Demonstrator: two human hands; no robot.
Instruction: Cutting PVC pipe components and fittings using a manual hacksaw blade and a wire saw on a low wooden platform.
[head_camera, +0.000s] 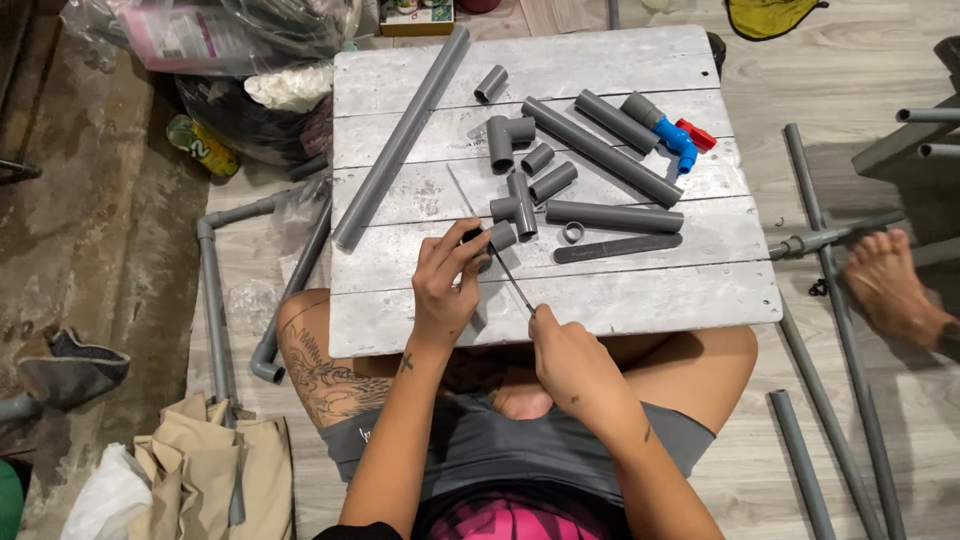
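Sitting cross-legged on the floor, knees tucked under the near edge of a low desk (640, 300) made of whitewashed planks. Right hand (565, 350) closed around the near end of a thin hacksaw blade (490, 240), just off the desk's near edge. Blade running diagonally up and to the left across the planks. Left hand (447, 280) curled, fingers pinching a short grey pipe piece (500, 236) down on the desk, right where the blade crosses it. Can't tell if the teeth are actually biting into it, too small to see.

Just past that: a grey tee fitting (515, 205), a small grey ring (573, 232), a flat dark strip (617, 248), and a medium pipe length (613, 216) lying side to side. Further back, a couple of short pipe stubs (545, 170), an elbow fitting (508, 135), two more angled pipe lengths (603, 152), and a blue valve with a red handle (680, 140) stuck on a grey stub. Long grey pipe (400, 140) laid diagonally along the left side of the desk, plus one lone short coupling (490, 84) near the far edge.

Off to the right on the floor, more long pipes (835, 330), and somebody else's bare foot (885, 285). Left side, a bent pipe frame (210, 300) and plastic bags (230, 40) at the far corner.
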